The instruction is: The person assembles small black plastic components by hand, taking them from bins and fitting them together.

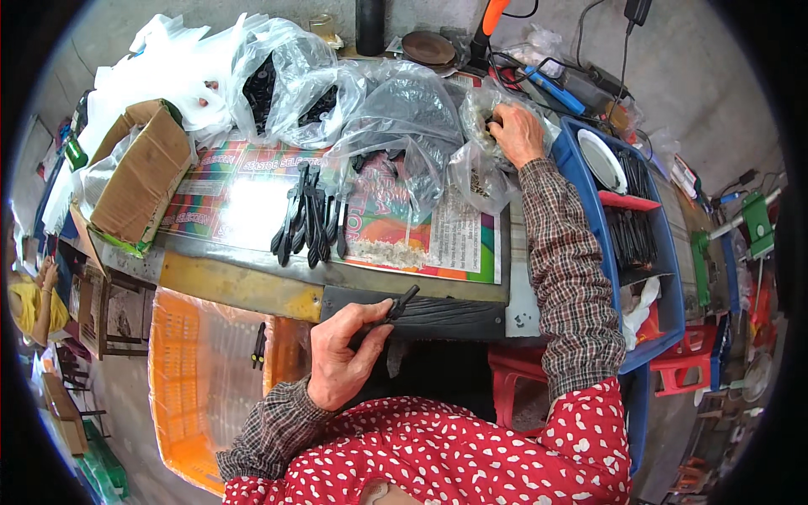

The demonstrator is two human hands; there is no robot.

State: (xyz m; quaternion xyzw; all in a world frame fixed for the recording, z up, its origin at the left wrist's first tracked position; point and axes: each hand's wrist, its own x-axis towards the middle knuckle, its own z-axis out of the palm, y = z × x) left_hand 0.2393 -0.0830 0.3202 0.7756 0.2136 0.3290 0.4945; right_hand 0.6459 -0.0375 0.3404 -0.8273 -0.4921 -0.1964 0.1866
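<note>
My left hand [341, 358] pinches a short black plastic piece [404, 301] between thumb and fingers, just above the dark front strip of the table. Farther off to the right, my right hand [518, 135] reaches into a clear plastic bag [480, 168]. Its fingers are bent together at the bag's mouth, and what they hold, if anything, cannot be made out. Small brass-coloured bits [477, 183] show through that bag. Several slim black plastic pieces [307, 223] lie in a loose pile on the printed sheet, beyond my left hand.
Big clear bags of black parts [290, 93] crowd the back. An opened cardboard box [139, 172] stands left. Below the front edge sits an orange basket [181, 383]. A blue crate [669, 252] with dark strips is by my right arm, red stools [686, 362] beside it.
</note>
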